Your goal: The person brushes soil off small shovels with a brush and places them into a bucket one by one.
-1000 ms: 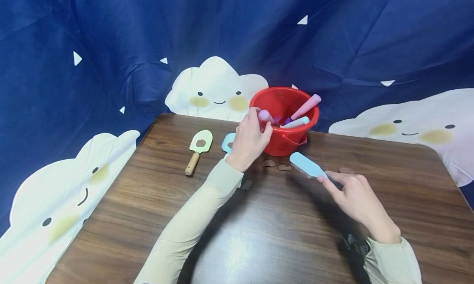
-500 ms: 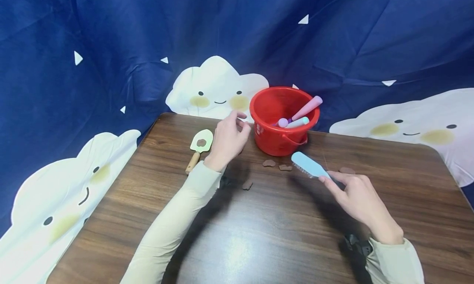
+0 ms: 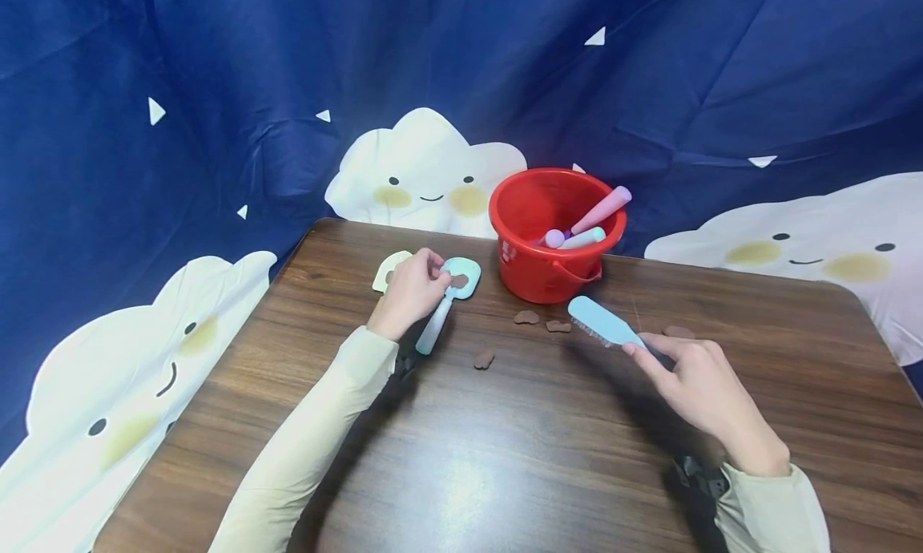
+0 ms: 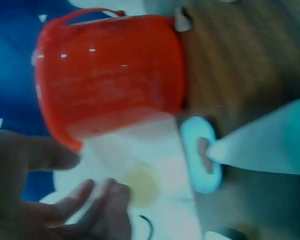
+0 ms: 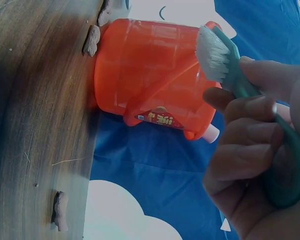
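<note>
The left hand (image 3: 413,290) hovers by the two small shovels at the back left, fingers loosely bent; in the left wrist view nothing shows between its fingers. Beside it lies a light blue shovel (image 3: 435,326) with a brown piece (image 3: 459,280) on its blade. A pale green shovel (image 3: 389,266) is partly hidden behind the hand. On the right, the right hand (image 3: 710,389) grips a light blue brush (image 3: 604,322) by its handle, bristles facing down and left. The right wrist view shows the fingers curled round the handle, with white bristles (image 5: 211,55).
A red bucket (image 3: 541,274) stands at the back, with a pink handle (image 3: 602,208) and other handles sticking up inside. Several brown pieces lie on the wooden table (image 3: 505,457), one (image 3: 485,360) left of the middle. A blue cloth (image 3: 238,48) hangs behind.
The left hand has moved left from the bucket's rim to the shovels, leaving a lilac-handled thing in the bucket. The right hand and brush have barely moved.
</note>
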`<control>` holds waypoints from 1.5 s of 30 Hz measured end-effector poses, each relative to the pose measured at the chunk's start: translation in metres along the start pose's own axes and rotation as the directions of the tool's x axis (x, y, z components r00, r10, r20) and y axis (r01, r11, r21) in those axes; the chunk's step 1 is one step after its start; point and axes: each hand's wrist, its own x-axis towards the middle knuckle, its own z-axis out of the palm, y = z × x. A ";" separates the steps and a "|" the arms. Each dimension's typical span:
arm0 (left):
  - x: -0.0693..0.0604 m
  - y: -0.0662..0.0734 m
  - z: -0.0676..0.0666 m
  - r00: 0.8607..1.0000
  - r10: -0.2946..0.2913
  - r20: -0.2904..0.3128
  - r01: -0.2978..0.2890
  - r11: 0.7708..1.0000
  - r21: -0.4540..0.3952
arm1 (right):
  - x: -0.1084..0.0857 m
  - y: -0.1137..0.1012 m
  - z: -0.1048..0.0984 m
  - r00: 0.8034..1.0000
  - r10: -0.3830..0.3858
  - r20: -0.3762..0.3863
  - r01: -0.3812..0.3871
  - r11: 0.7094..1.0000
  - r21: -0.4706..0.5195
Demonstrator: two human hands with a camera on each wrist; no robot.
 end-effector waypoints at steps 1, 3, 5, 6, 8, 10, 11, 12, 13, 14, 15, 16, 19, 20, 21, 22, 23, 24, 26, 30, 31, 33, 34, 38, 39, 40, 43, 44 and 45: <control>0.000 -0.004 0.003 1.000 -0.014 0.025 0.013 0.999 0.038 | 0.000 0.000 0.000 1.000 0.000 0.001 0.000 1.000 0.000; 0.000 -0.013 0.009 0.996 -0.043 0.080 0.034 0.992 0.119 | 0.000 0.000 0.001 1.000 0.002 0.003 -0.002 1.000 -0.003; -0.001 -0.022 0.015 0.989 -0.068 0.134 0.043 0.983 0.179 | -0.001 0.000 0.001 1.000 0.001 0.003 -0.001 1.000 -0.007; -0.001 -0.025 0.018 0.984 -0.082 0.157 0.049 0.978 0.201 | -0.001 0.000 0.001 1.000 0.001 0.004 -0.001 1.000 -0.008; -0.003 -0.032 0.023 0.973 -0.112 0.204 0.063 0.971 0.230 | -0.002 0.000 0.002 1.000 -0.001 0.005 0.001 1.000 -0.010; -0.005 -0.037 0.027 0.960 -0.136 0.246 0.077 0.969 0.235 | -0.003 0.000 0.003 1.000 -0.002 0.005 0.002 1.000 -0.011; -0.006 -0.038 0.029 0.954 -0.147 0.260 0.083 0.967 0.240 | -0.003 0.000 0.003 1.000 -0.002 0.005 0.002 1.000 -0.011; -0.006 -0.040 0.030 0.950 -0.154 0.271 0.088 0.966 0.241 | -0.003 0.001 0.003 1.000 -0.003 0.002 0.003 1.000 -0.012; -0.007 -0.041 0.032 0.947 -0.156 0.280 0.088 0.967 0.240 | -0.003 0.001 0.003 1.000 -0.003 0.000 0.003 1.000 -0.012; -0.007 -0.042 0.033 0.946 -0.156 0.284 0.088 0.967 0.238 | -0.003 0.001 0.003 1.000 -0.002 0.000 0.002 1.000 -0.012; -0.007 -0.043 0.035 0.946 -0.154 0.284 0.088 0.969 0.232 | -0.004 0.001 0.003 1.000 -0.001 -0.001 0.001 1.000 -0.011; -0.006 -0.043 0.036 0.948 -0.150 0.282 0.084 0.969 0.232 | -0.004 0.001 0.004 1.000 -0.002 -0.003 0.001 1.000 -0.012; -0.004 -0.044 0.039 0.952 -0.134 0.275 0.073 0.972 0.223 | -0.005 0.002 0.004 1.000 0.000 -0.005 0.000 1.000 -0.011; -0.003 -0.045 0.040 0.954 -0.127 0.270 0.067 0.973 0.221 | -0.005 0.002 0.004 1.000 0.001 -0.004 -0.001 1.000 -0.011; -0.002 -0.045 0.040 0.956 -0.122 0.266 0.064 0.974 0.217 | -0.006 0.002 0.004 1.000 0.002 -0.002 -0.002 1.000 -0.011; -0.001 -0.045 0.041 0.958 -0.118 0.260 0.063 0.976 0.210 | -0.006 0.002 0.004 1.000 0.004 0.001 -0.004 1.000 -0.011; 0.000 -0.046 0.042 0.960 -0.117 0.253 0.068 0.979 0.194 | -0.006 0.003 0.004 1.000 0.006 0.004 -0.006 1.000 -0.011; 0.001 -0.047 0.043 0.961 -0.118 0.248 0.076 0.982 0.173 | -0.007 0.003 0.004 1.000 0.008 0.006 -0.008 1.000 -0.011; 0.003 -0.049 0.044 0.962 -0.127 0.240 0.100 0.988 0.119 | -0.007 0.004 0.003 1.000 0.010 0.008 -0.010 1.000 -0.011; 0.003 -0.050 0.045 0.955 -0.176 0.240 0.179 0.984 0.013 | -0.009 0.005 0.002 1.000 0.005 -0.001 -0.005 1.000 -0.011; 0.002 -0.051 0.045 0.952 -0.188 0.243 0.195 0.981 -0.005 | -0.009 0.005 0.002 1.000 0.005 -0.003 -0.005 1.000 -0.011; 0.000 -0.050 0.044 0.947 -0.209 0.244 0.225 0.974 -0.036 | -0.009 0.005 0.002 1.000 0.004 -0.007 -0.004 1.000 -0.008; -0.001 -0.049 0.043 0.945 -0.218 0.246 0.237 0.970 -0.053 | -0.009 0.005 0.003 1.000 0.004 -0.009 -0.004 1.000 -0.007; -0.008 -0.045 0.042 0.938 -0.233 0.256 0.278 0.948 -0.155 | -0.010 0.004 0.004 1.000 0.012 -0.007 -0.012 1.000 0.007; -0.010 -0.044 0.041 0.939 -0.230 0.257 0.280 0.943 -0.180 | -0.010 0.003 0.004 1.000 0.014 -0.005 -0.014 1.000 0.012; -0.013 -0.043 0.041 0.940 -0.225 0.258 0.280 0.939 -0.199 | -0.010 0.003 0.004 1.000 0.015 -0.003 -0.015 1.000 0.016; -0.023 -0.035 0.039 0.940 -0.210 0.270 0.280 0.925 -0.256 | -0.009 -0.001 0.006 1.000 0.014 0.003 -0.014 0.999 0.033; -0.027 -0.033 0.038 0.940 -0.202 0.274 0.277 0.921 -0.272 | -0.009 -0.002 0.006 1.000 0.011 0.002 -0.011 0.999 0.040; -0.031 -0.030 0.038 0.940 -0.197 0.279 0.278 0.915 -0.291 | -0.009 -0.004 0.007 1.000 0.007 -0.001 -0.007 0.999 0.047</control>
